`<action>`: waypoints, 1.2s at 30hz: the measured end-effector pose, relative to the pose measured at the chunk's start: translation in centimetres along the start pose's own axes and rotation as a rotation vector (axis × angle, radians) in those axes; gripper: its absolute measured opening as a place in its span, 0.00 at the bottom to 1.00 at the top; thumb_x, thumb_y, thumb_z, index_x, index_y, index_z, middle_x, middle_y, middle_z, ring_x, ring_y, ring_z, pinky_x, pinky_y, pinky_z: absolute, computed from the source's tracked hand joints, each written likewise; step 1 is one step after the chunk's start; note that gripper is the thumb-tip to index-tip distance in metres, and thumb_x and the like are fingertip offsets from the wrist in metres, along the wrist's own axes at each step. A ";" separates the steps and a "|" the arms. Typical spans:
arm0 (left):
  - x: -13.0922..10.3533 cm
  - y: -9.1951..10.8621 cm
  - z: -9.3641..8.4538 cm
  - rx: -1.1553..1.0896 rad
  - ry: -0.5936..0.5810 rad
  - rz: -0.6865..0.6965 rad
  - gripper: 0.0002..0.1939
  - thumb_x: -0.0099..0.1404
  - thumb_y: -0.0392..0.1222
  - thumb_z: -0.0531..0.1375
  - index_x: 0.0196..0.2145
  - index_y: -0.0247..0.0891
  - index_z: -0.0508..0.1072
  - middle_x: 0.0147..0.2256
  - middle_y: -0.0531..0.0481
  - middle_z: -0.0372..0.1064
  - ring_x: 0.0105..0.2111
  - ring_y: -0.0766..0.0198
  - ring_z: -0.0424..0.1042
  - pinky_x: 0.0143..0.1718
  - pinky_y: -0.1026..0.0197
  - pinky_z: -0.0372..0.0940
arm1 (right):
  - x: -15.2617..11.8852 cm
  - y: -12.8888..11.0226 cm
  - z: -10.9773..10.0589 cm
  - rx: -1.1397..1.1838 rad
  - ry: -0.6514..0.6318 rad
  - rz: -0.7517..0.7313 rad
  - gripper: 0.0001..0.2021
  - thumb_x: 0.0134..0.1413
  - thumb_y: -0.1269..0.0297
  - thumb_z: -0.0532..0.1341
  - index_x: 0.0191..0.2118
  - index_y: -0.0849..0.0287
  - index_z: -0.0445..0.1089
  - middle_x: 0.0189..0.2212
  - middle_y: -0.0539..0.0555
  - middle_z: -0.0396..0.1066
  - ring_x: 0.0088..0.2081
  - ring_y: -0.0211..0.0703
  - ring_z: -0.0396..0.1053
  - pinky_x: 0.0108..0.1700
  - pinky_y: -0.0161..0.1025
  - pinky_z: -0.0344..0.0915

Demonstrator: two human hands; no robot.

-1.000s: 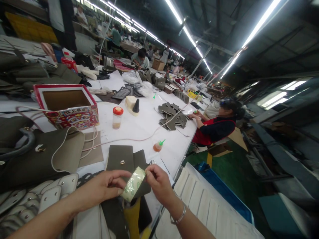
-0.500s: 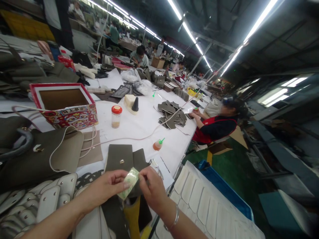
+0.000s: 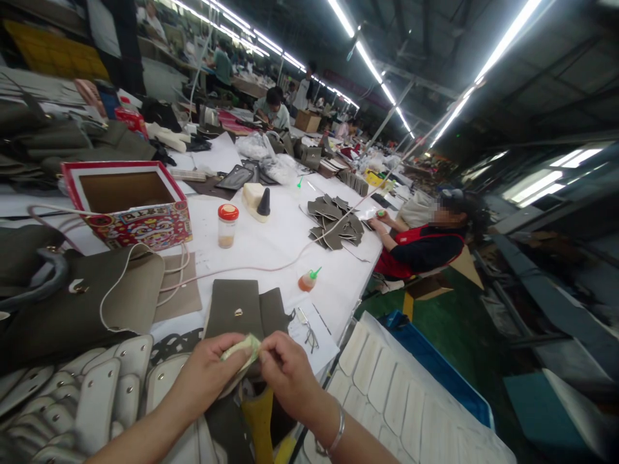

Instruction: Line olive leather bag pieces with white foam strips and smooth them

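Observation:
A small pale green packet (image 3: 244,348) is bent between the thumb and fingers of my left hand (image 3: 215,364). My right hand (image 3: 285,367), with a bracelet at its wrist, pinches at the packet's right edge; what its fingertips hold is too small to tell. Just beyond both hands lies a dark olive flap piece (image 3: 235,303) with a small metal clasp. Under the hands a yellow-handled tool (image 3: 258,419) shows in part. Eyeglasses (image 3: 309,332) rest on white paper to the right.
Light straps (image 3: 97,393) with metal studs are piled at the left, below a red patterned box (image 3: 145,222). A red-lidded jar (image 3: 226,225) and a green-tipped bottle (image 3: 307,280) stand on the white table (image 3: 261,248). Pale pieces (image 3: 382,380) fill the right. A person in red sits beyond.
The packet has gone from flat and upright to bent over in my left hand. My right hand has shifted slightly left, and the glasses show more fully.

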State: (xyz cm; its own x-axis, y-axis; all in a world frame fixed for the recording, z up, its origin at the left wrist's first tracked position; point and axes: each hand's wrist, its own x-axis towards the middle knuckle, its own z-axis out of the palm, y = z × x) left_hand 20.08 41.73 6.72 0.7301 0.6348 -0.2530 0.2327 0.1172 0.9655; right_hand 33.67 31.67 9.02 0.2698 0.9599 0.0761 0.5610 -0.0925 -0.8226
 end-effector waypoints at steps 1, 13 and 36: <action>0.0 0.1 0.1 -0.001 0.016 0.001 0.16 0.59 0.52 0.56 0.29 0.35 0.73 0.26 0.53 0.69 0.28 0.65 0.64 0.29 0.68 0.58 | 0.1 -0.1 0.1 0.032 -0.006 0.028 0.05 0.56 0.69 0.54 0.30 0.59 0.63 0.28 0.48 0.62 0.30 0.35 0.61 0.33 0.32 0.57; -0.4 0.1 -0.2 -0.035 0.020 0.020 0.19 0.59 0.54 0.56 0.35 0.36 0.76 0.30 0.52 0.72 0.32 0.63 0.68 0.33 0.68 0.61 | 0.4 -0.4 -0.3 0.020 -0.011 0.026 0.06 0.57 0.69 0.54 0.31 0.59 0.65 0.28 0.48 0.63 0.31 0.34 0.61 0.34 0.32 0.57; 0.2 0.4 -0.4 0.154 0.064 0.069 0.20 0.61 0.52 0.53 0.22 0.35 0.72 0.20 0.54 0.63 0.25 0.65 0.62 0.26 0.67 0.55 | 0.7 -0.9 0.1 0.017 -0.026 0.037 0.06 0.54 0.70 0.55 0.27 0.59 0.59 0.24 0.47 0.58 0.28 0.34 0.57 0.31 0.33 0.54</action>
State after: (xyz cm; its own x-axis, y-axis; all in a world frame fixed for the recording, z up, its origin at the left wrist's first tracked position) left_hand 20.03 42.23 7.03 0.7062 0.6855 -0.1770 0.2824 -0.0436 0.9583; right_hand 33.25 32.41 9.73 0.2690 0.9626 0.0312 0.5378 -0.1233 -0.8340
